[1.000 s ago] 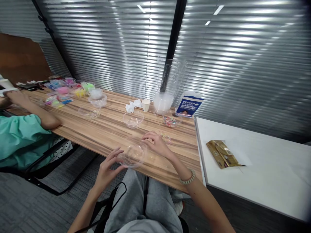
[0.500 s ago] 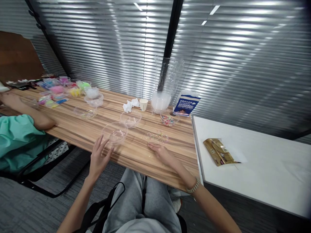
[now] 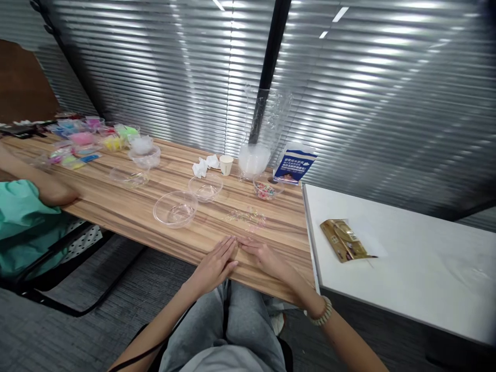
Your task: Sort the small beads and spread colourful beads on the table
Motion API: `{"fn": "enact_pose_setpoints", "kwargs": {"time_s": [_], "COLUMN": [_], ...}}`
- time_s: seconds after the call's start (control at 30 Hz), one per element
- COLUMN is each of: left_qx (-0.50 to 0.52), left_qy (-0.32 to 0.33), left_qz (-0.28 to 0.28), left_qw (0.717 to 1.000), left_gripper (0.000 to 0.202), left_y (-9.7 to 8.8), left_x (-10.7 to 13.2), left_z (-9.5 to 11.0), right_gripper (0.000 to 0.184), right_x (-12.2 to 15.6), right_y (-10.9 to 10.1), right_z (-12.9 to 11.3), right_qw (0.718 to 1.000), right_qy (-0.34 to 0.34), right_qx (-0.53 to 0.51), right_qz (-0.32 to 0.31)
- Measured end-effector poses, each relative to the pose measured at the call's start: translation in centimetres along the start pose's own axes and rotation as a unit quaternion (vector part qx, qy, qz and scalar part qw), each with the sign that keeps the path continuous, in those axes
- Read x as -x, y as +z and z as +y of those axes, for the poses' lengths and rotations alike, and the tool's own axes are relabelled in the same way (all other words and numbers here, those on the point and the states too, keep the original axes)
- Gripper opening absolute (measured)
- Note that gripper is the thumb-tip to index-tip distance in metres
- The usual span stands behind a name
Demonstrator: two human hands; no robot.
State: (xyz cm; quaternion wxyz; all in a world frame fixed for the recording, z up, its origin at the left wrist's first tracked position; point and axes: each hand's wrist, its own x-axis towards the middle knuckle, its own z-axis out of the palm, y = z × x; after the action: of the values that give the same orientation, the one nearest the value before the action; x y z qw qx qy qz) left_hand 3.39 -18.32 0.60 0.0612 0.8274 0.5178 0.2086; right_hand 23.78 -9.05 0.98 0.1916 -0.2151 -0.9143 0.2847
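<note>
My left hand lies near the front edge of the wooden table, fingers stretched out and nothing held. Facing it, my right hand rests on the tabletop with its fingers extended and nothing visible in them. The fingertips of both hands almost meet; whether they touch I cannot tell. Just beyond them lies a scatter of tiny pale, colourful beads. A clear plastic bowl stands left of the beads, with a second clear bowl behind it. Farther back, another clear bowl holds multicoloured beads.
At the back stand a paper cup, crumpled tissues, a tub of white material and a blue-and-white packet. A gold packet lies on the white table. A co-worker's arm rests at left.
My left hand has left the front clear bowl and moved right, beside my right hand. My right hand has drawn slightly back from the scattered beads. The view has shifted slightly.
</note>
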Motion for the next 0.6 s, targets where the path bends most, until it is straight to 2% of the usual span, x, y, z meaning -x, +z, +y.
{"fn": "enact_pose_setpoints", "kwargs": {"time_s": [0.13, 0.23, 0.33, 0.43, 0.6], "left_qx": [0.003, -0.001, -0.017, -0.032, -0.051], "left_qy": [0.031, 0.063, 0.082, 0.089, 0.093], "left_qz": [-0.022, -0.043, -0.064, -0.067, -0.052], "left_qw": [0.999, 0.997, 0.994, 0.993, 0.993], "left_gripper": [0.065, 0.062, 0.058, 0.054, 0.052], "left_y": [0.4, 0.9, 1.2, 1.4, 1.1], "left_x": [-1.0, -1.6, -1.9, -1.6, -0.8], "left_z": [0.4, 0.6, 0.5, 0.2, -0.8], "right_gripper": [0.052, 0.048, 0.046, 0.045, 0.044], "right_x": [1.7, 3.4, 5.2, 6.7, 8.0], "right_y": [-1.3, -1.6, -1.2, -0.3, 1.3], "right_z": [-1.0, -0.9, -0.7, -0.9, -1.8], "right_qw": [0.997, 0.990, 0.985, 0.984, 0.989], "right_qy": [0.023, 0.079, 0.110, 0.123, 0.117], "right_qx": [-0.067, -0.054, -0.027, -0.008, 0.037], "right_qz": [0.043, 0.101, 0.131, 0.125, 0.081]}}
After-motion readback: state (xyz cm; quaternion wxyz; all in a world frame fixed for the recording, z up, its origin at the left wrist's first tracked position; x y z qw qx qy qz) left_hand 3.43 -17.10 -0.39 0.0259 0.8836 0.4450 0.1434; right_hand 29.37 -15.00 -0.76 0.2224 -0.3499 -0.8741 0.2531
